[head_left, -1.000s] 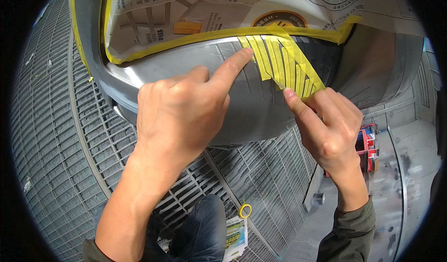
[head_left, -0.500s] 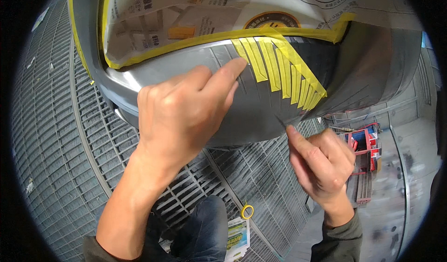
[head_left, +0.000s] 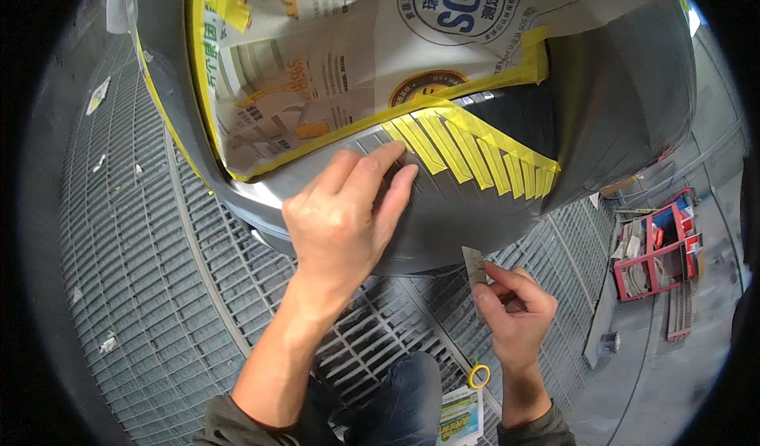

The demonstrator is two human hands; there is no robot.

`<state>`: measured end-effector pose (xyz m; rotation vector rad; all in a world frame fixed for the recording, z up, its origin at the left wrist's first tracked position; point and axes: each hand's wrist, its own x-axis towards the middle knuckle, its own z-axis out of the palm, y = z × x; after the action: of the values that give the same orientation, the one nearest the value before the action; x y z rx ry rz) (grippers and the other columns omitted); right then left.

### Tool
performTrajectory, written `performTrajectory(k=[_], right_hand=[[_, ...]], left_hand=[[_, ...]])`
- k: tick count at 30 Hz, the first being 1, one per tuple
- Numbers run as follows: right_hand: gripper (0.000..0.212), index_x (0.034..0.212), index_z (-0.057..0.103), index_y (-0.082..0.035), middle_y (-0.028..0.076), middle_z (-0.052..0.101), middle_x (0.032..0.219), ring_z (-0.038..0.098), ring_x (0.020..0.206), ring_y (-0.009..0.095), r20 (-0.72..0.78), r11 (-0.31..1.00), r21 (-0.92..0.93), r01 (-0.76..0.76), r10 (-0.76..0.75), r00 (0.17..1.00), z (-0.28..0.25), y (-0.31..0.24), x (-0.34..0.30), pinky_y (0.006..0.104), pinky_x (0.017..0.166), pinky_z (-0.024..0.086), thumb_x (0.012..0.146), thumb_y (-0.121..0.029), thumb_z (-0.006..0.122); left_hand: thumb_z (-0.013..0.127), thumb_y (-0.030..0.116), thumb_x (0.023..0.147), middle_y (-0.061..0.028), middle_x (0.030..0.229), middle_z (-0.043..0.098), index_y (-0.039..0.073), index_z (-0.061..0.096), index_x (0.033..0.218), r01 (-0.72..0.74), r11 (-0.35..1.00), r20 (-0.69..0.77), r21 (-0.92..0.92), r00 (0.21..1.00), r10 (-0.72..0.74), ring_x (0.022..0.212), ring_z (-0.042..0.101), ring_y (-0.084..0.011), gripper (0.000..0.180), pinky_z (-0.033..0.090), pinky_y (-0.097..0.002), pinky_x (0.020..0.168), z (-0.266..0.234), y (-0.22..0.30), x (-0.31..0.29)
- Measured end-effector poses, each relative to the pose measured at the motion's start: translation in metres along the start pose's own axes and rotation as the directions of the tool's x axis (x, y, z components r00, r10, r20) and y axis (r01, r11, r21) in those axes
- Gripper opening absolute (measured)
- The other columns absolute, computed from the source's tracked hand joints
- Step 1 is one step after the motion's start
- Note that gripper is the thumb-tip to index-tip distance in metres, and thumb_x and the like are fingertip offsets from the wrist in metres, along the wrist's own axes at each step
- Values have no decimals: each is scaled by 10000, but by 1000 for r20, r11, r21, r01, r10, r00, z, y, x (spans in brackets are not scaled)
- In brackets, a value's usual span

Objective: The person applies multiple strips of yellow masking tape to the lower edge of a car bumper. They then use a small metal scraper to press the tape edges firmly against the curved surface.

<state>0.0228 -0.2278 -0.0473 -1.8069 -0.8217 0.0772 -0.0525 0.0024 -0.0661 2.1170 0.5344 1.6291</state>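
A grey curved body panel [head_left: 443,220] of a vehicle, apparently a bumper, fills the upper middle. Slanted strips of yellow masking tape [head_left: 469,161] lie across its grooves, joined at the top by a longer yellow strip. My left hand [head_left: 340,208] rests against the panel, its index fingertip touching the lower part of the leftmost strip; the thumb is spread apart from it. Below the panel's lower edge, my right hand [head_left: 518,307] pinches a thin flat blade [head_left: 473,262] between thumb and fingers, its free end pointing up, apart from the tape.
Printed masking sheet [head_left: 317,66] covers the area above, edged with yellow tape. Underfoot is metal floor grating [head_left: 158,264]. A yellow tape roll [head_left: 479,376] sits beside a printed packet [head_left: 461,418] by my leg. At right stands a red compartment rack [head_left: 651,264] holding assorted items.
My right hand has lowered the blade away from the panel and turned it so its flat side shows. The left index finger stays at the leftmost strip while the thumb has spread. The view has shifted.
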Motion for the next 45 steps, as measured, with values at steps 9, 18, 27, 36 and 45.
performTrajectory(k=[9,18,27,36,45], right_hand=[[288,1148,809,30,40,678,821,612,736,87,67,988,118,-96,89,994,7,28,-29,224,668,503,862,20,840],[284,1127,831,-10,35,685,793,628,696,88,84,987,52,-153,148,985,-2,52,-55,230,651,510,845,-11,861],[270,1126,834,-23,41,694,806,652,704,92,111,975,24,-220,216,970,-6,68,-68,232,664,521,857,-35,855],[270,1129,837,-30,38,690,808,639,700,86,123,969,80,-235,225,967,0,68,-75,235,653,520,859,-28,845],[282,1128,839,-36,23,683,789,630,689,85,129,976,12,-216,212,969,-5,74,-82,231,652,513,847,-15,845]], left_hand=[[830,73,917,-124,788,729,18,817,1120,274,945,-4,-180,960,-280,616,660,-211,210,535,-329,608,3,10,12],[826,63,934,-100,777,760,-15,827,1069,455,823,-28,-339,870,-492,657,661,-115,156,532,-279,627,19,20,15],[814,62,958,25,747,682,-23,821,1067,555,728,37,-402,804,-593,675,548,-39,138,478,-226,630,18,20,19],[811,76,972,26,772,696,-23,819,1112,550,700,49,-455,801,-597,696,556,-29,172,483,-214,653,15,18,13],[818,83,968,12,765,716,-42,807,1075,590,646,124,-484,777,-617,690,569,-20,165,490,-214,644,14,20,16]])
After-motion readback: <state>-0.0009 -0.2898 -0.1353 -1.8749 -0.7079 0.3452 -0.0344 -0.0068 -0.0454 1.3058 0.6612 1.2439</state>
